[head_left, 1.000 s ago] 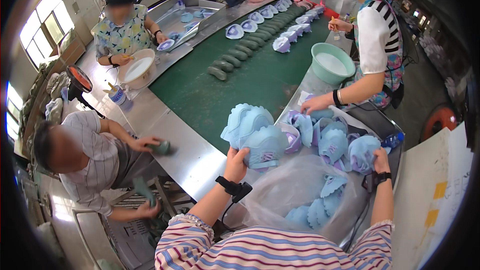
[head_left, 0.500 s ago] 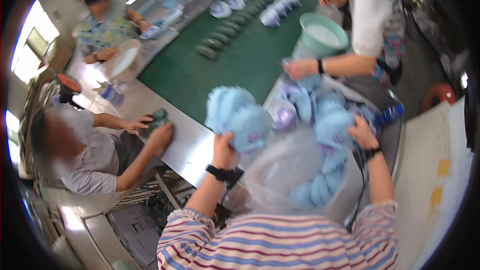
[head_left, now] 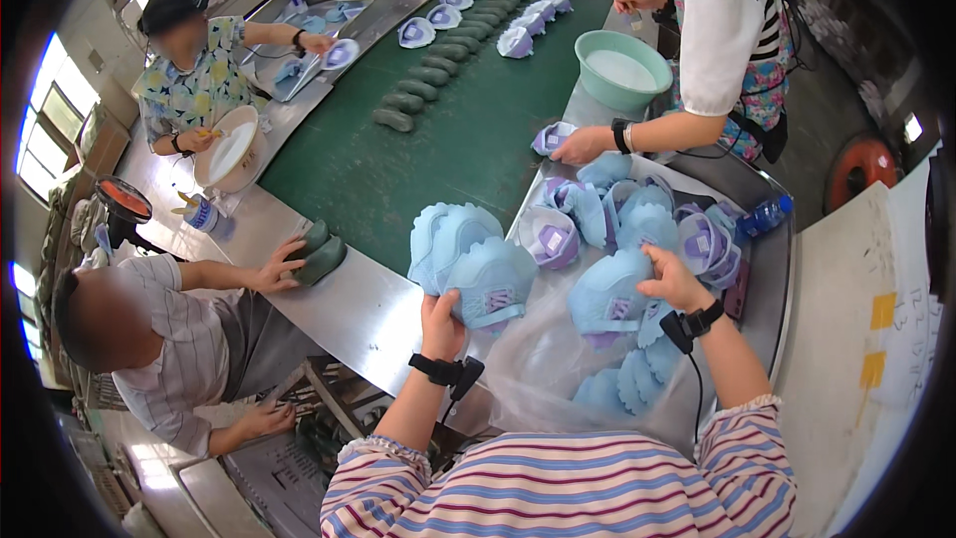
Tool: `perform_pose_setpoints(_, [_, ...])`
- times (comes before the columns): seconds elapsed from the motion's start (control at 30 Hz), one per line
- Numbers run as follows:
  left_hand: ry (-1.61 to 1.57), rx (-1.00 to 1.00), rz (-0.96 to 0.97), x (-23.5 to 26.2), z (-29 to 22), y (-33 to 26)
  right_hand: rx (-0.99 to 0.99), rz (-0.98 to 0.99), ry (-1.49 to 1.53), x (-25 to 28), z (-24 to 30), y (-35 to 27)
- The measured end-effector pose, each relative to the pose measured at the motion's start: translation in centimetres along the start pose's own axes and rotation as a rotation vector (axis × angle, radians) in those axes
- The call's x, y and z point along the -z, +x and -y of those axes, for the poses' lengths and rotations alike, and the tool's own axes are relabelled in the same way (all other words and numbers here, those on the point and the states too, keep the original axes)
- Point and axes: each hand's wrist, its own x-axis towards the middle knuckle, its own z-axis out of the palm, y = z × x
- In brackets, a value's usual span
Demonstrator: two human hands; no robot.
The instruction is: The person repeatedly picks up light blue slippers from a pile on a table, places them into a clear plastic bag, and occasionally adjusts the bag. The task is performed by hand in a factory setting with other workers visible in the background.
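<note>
My left hand (head_left: pixel 441 326) is closed on the lower edge of a bunch of light blue shoe uppers (head_left: pixel 488 284) with scalloped rims and purple lacing parts. The bunch is held up over the near edge of the green belt. My right hand (head_left: pixel 675 277) pinches one more blue shoe upper (head_left: pixel 609 291) by its right side. Below it, several blue uppers (head_left: pixel 637 384) lie in a clear plastic bag (head_left: pixel 528 379). Purple-lined uppers (head_left: pixel 550 237) are heaped just beyond, on the metal tray.
Rows of dark green shoe lasts (head_left: pixel 430 75) and uppers line the green belt (head_left: pixel 349 169). A co-worker's hand (head_left: pixel 588 144) holds an upper near a mint basin (head_left: pixel 622 70). At left, another person's hand (head_left: pixel 282 267) touches lasts (head_left: pixel 321 254). A blue bottle (head_left: pixel 767 216) lies right.
My right hand has come left and down, with one upper now apart from the pile. The left bunch stays nearly in place. The nearest person at left has lowered one hand from the lasts.
</note>
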Motion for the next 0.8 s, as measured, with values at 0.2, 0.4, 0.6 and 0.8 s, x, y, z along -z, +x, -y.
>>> perform_pose_setpoints(0.2, [0.004, 0.033, 0.001, -0.4, -0.1, -0.5, -0.033, 0.118, 0.226, -2.8, 0.4, 1.0])
perform_pose_setpoints(0.4, [0.025, 0.050, 0.037, -0.2, 0.6, -0.5, -0.022, 0.173, 0.271, -5.3, -0.2, 1.7])
perform_pose_setpoints(0.6, [-0.015, 0.055, 0.018, 0.1, 0.6, -0.5, 0.011, 0.218, 0.346, -6.2, -0.6, 2.1])
perform_pose_setpoints(0.8, [-0.054, 0.091, 0.094, -0.5, 0.6, -1.5, 0.148, 0.225, 0.182, -9.2, 1.6, 3.5])
